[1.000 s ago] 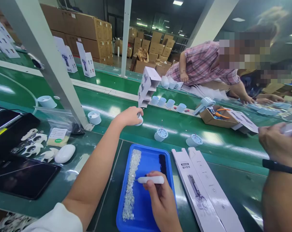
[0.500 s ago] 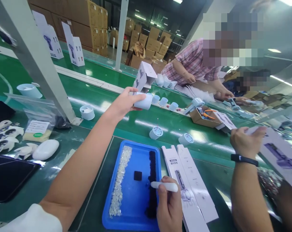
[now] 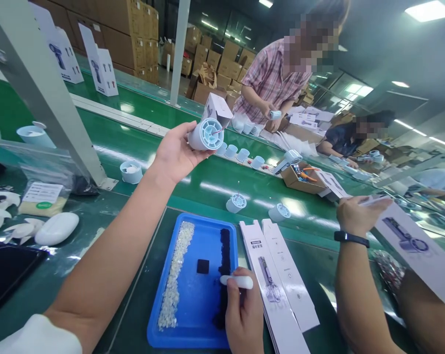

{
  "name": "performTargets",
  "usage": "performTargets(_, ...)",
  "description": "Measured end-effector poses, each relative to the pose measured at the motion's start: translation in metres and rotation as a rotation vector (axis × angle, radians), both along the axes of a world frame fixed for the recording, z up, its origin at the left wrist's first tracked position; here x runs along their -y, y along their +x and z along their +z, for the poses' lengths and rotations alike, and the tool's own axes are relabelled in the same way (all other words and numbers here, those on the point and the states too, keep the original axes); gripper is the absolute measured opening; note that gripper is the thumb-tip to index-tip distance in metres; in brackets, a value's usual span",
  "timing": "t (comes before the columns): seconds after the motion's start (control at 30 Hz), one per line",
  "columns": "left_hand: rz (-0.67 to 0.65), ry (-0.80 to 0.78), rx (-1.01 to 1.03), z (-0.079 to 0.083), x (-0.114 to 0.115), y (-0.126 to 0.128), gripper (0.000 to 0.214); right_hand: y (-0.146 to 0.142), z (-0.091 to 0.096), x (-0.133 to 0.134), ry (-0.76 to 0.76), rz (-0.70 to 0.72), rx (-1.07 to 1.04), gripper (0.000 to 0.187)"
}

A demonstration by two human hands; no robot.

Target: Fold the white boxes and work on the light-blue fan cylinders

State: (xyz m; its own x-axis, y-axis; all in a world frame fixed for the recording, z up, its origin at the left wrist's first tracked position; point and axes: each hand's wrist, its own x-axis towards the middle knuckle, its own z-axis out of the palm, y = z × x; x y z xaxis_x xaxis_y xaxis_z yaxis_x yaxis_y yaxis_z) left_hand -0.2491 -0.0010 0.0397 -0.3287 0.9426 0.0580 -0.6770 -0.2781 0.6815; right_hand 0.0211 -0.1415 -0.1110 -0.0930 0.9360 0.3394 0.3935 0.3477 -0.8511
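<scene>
While the left hand (image 3: 176,152) grips the pale-blue fan housing (image 3: 207,134) raised above the green belt (image 3: 244,184), grille end facing right, the right hand (image 3: 244,314), closed on a white pen tool (image 3: 236,281), lies nearer the blue tray (image 3: 208,305).

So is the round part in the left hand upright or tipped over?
Tipped on its side: the left hand holds the round part above the belt, its ribbed circular face turned toward the camera.
</scene>
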Motion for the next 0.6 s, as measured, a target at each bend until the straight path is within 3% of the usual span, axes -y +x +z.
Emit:
performTargets(0.37, -0.007, -0.077, -0.045, 0.000, 0.000, 0.007, 0.007, 0.000, 0.003, 0.000, 0.010, 0.047, 0.071, 0.011)
performTargets(0.6, -0.010, -0.086, 0.006, -0.001, -0.001, 0.012, 0.013, -0.010, 0.015, 0.000, 0.016, 0.206, 0.105, 0.010)
